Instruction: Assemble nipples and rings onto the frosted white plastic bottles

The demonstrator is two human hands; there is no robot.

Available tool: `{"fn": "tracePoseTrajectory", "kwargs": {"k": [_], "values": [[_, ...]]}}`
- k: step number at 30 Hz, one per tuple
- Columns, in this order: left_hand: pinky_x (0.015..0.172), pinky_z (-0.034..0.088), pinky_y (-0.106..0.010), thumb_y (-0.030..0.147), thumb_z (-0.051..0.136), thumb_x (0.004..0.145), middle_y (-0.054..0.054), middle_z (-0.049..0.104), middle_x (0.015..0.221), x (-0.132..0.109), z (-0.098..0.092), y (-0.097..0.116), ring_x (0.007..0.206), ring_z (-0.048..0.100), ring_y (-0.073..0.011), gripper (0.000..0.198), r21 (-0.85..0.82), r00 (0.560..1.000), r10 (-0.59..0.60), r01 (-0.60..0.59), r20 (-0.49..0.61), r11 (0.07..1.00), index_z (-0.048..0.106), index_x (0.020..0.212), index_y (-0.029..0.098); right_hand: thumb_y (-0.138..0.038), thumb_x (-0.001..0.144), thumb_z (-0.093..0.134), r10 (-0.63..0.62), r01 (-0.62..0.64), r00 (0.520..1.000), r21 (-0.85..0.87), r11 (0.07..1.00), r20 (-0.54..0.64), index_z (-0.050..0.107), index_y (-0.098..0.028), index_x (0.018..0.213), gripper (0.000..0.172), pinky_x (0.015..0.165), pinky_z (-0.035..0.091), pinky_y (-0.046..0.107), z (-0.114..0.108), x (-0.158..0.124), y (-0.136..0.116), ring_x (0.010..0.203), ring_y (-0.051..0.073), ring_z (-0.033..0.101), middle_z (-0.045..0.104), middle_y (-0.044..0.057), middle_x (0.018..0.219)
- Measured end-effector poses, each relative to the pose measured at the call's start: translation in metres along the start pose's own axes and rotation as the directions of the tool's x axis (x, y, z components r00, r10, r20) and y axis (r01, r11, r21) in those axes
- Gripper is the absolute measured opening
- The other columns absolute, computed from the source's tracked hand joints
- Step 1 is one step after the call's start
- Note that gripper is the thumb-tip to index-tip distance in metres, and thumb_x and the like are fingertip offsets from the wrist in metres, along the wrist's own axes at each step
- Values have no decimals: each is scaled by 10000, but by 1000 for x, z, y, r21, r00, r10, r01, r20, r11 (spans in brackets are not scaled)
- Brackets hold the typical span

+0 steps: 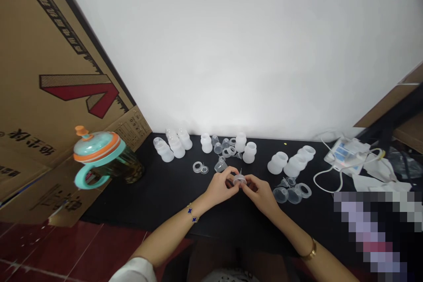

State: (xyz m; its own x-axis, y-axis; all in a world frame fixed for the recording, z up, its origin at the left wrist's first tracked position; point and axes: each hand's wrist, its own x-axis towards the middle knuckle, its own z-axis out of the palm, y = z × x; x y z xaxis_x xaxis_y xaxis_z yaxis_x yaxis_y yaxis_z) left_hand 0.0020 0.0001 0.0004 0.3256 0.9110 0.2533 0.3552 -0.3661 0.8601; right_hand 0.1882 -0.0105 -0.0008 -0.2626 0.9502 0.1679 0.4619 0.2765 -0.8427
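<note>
Both hands meet over the black table. My left hand pinches one side of a clear bottle collar ring with a nipple; my right hand grips its other side. A thin tip stands up from the middle of this piece. Just beyond my left hand lies a clear dome cap. To its left are a loose collar ring and a small nipple piece. White baby bottles without tops stand behind the hands, beside several clear caps and rings.
Capped baby bottles stand at the back left. Open bottles and clear caps are on the right. A large lidded jug stands at the left, by cardboard boxes. A white cable and papers lie far right.
</note>
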Motion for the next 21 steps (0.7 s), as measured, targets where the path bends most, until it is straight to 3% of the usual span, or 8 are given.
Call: {"fn": "tracePoseTrajectory", "kwargs": {"k": [21], "values": [[606, 524, -199, 189, 615, 809, 52, 668, 670, -4, 3, -2, 569, 632, -106, 238, 62, 999, 20, -18, -31, 998, 615, 1045, 219, -337, 881, 582, 6, -7, 1000, -34, 999, -26, 670, -195, 826, 175, 539, 393, 242, 3, -1, 5, 575, 152, 553, 617, -13, 645]]}}
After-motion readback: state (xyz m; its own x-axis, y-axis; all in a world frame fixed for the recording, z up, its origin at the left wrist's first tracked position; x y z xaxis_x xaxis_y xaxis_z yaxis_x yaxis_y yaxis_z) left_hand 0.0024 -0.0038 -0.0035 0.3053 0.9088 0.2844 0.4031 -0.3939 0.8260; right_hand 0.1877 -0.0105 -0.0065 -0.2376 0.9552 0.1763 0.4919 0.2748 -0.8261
